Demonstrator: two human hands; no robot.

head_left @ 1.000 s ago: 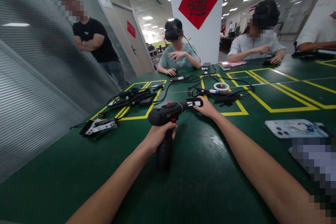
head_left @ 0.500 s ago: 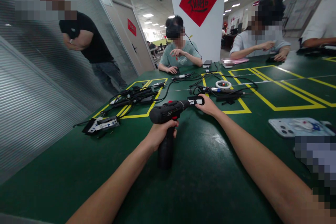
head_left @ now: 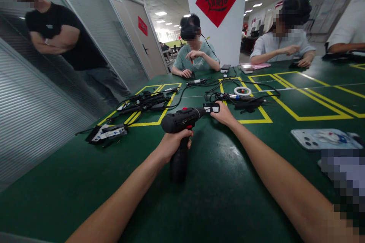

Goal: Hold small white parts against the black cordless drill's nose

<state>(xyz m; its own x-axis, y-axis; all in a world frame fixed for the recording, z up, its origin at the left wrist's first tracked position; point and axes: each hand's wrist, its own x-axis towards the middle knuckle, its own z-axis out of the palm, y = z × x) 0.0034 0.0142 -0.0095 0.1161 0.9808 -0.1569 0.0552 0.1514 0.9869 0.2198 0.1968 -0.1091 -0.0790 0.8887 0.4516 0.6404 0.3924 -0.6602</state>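
Note:
My left hand (head_left: 176,145) is wrapped round the handle of a black cordless drill (head_left: 182,119) with red buttons. The drill's front end points right, toward a small black block with a white label (head_left: 211,108). Holding that block by its right side is my right hand (head_left: 222,114), thumb and fingers closed on it. Drill tip and block meet or nearly meet; I cannot tell whether they touch. The drill's base hangs at or just above the green table (head_left: 216,197).
Tangled black cables and tools (head_left: 145,102) lie at left, near a black-and-white item (head_left: 107,133). A white tape ring (head_left: 242,91) and more tools (head_left: 248,102) sit beyond my right hand. A phone (head_left: 325,139) lies at right. Two seated people face me; another stands left.
The view has shifted slightly, and the standing person at left appears further left and larger. Both hands keep their grip on the drill and block, with hardly any movement.

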